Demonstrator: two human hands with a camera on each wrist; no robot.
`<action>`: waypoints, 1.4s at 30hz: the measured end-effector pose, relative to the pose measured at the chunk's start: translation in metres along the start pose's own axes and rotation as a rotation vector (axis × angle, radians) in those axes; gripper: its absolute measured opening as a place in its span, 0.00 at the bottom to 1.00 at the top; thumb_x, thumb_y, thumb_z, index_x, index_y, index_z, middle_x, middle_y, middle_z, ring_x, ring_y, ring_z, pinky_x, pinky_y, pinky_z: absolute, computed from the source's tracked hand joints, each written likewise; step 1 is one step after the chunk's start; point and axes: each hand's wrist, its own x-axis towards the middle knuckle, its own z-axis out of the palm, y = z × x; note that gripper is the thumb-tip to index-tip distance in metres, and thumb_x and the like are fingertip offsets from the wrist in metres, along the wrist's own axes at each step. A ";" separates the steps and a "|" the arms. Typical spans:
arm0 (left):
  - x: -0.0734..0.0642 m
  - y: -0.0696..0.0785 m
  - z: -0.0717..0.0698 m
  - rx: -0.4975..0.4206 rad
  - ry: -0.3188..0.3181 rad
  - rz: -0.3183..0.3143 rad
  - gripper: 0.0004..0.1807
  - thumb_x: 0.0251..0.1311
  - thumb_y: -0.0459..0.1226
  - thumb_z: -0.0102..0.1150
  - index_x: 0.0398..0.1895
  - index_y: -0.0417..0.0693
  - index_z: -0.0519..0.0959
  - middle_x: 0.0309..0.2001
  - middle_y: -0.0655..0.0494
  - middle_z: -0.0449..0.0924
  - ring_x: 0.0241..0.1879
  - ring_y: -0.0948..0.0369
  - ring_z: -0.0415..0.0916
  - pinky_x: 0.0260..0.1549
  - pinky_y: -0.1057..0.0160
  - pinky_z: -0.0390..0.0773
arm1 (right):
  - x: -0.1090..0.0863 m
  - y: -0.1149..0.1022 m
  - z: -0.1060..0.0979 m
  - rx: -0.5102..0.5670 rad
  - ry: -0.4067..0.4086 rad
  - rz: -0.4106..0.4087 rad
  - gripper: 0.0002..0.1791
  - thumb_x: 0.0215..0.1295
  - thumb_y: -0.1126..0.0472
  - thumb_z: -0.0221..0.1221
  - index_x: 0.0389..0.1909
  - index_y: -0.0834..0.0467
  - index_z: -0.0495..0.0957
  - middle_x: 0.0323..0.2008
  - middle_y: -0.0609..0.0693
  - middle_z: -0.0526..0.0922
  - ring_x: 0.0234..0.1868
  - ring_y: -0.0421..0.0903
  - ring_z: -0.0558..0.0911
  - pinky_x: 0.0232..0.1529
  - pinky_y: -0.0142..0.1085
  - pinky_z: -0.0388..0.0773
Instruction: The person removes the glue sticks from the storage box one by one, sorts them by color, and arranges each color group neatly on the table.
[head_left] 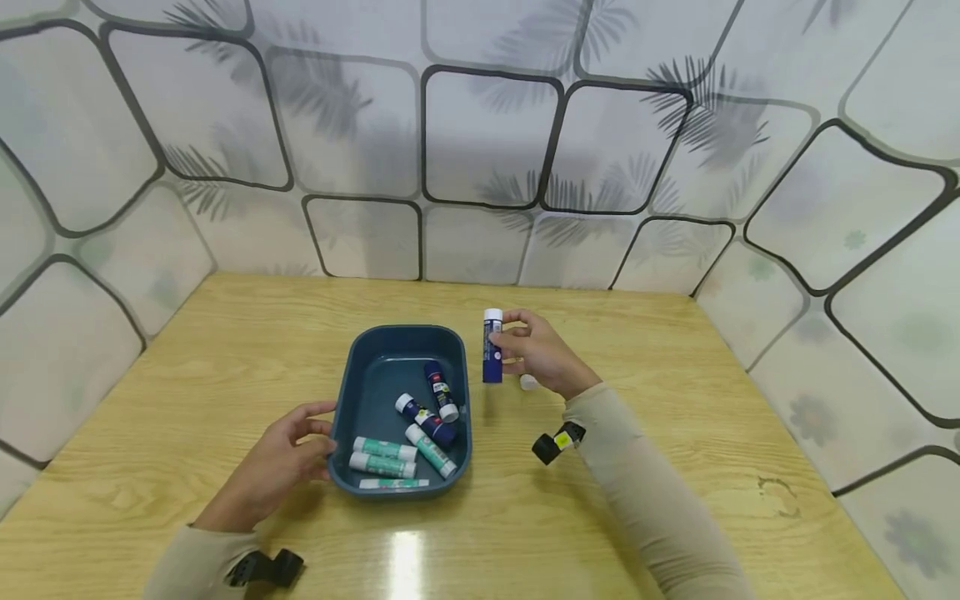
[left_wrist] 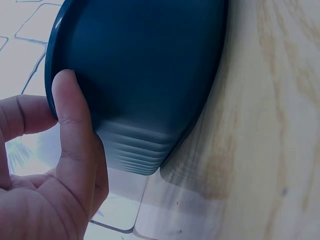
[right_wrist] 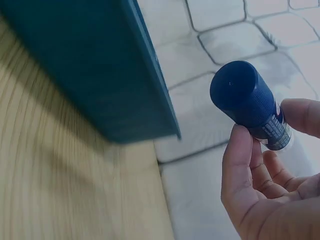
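My right hand [head_left: 551,354] pinches a navy glue stick [head_left: 492,350] between thumb and fingers, upright with its white end up, just right of the dark teal basin [head_left: 408,332]. The right wrist view shows the ribbed navy end of this glue stick [right_wrist: 245,95]. At the basin's left side, my left hand [head_left: 288,450] touches the outer wall near the rim with thumb and fingertips. Inside lie two navy glue sticks [head_left: 441,392] with white ends, and several green-and-white glue sticks [head_left: 382,465] toward the near end.
A small white object [head_left: 528,382] lies on the wooden table [head_left: 637,358] beneath my right hand, partly hidden by it. Patterned wall covering [head_left: 491,137] rises behind the table and along both sides.
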 end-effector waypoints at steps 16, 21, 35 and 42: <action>0.001 -0.001 -0.001 -0.024 -0.009 0.004 0.32 0.62 0.24 0.47 0.70 0.34 0.55 0.49 0.37 0.64 0.36 0.54 0.75 0.31 0.56 0.82 | -0.011 0.026 -0.055 -0.044 0.136 0.069 0.24 0.71 0.61 0.53 0.62 0.63 0.58 0.49 0.59 0.73 0.38 0.47 0.78 0.47 0.45 0.78; 0.001 -0.001 -0.001 -0.033 -0.015 0.004 0.32 0.63 0.24 0.47 0.70 0.34 0.55 0.49 0.37 0.64 0.37 0.54 0.75 0.33 0.55 0.83 | -0.011 0.037 -0.066 -0.069 0.157 0.103 0.26 0.71 0.60 0.53 0.64 0.63 0.57 0.50 0.61 0.73 0.38 0.46 0.79 0.43 0.41 0.80; 0.000 0.001 -0.002 -0.028 -0.009 -0.001 0.32 0.63 0.24 0.47 0.70 0.34 0.55 0.49 0.38 0.64 0.37 0.54 0.75 0.33 0.55 0.83 | 0.012 0.043 -0.097 -0.185 0.158 0.218 0.24 0.71 0.61 0.53 0.63 0.64 0.57 0.42 0.52 0.73 0.34 0.42 0.77 0.39 0.35 0.80; 0.000 0.001 -0.001 -0.019 -0.009 -0.006 0.32 0.63 0.24 0.47 0.71 0.34 0.54 0.49 0.38 0.64 0.37 0.54 0.75 0.32 0.55 0.83 | 0.025 0.047 -0.105 -0.240 0.147 0.245 0.26 0.71 0.61 0.53 0.64 0.66 0.57 0.42 0.53 0.74 0.32 0.41 0.77 0.39 0.35 0.80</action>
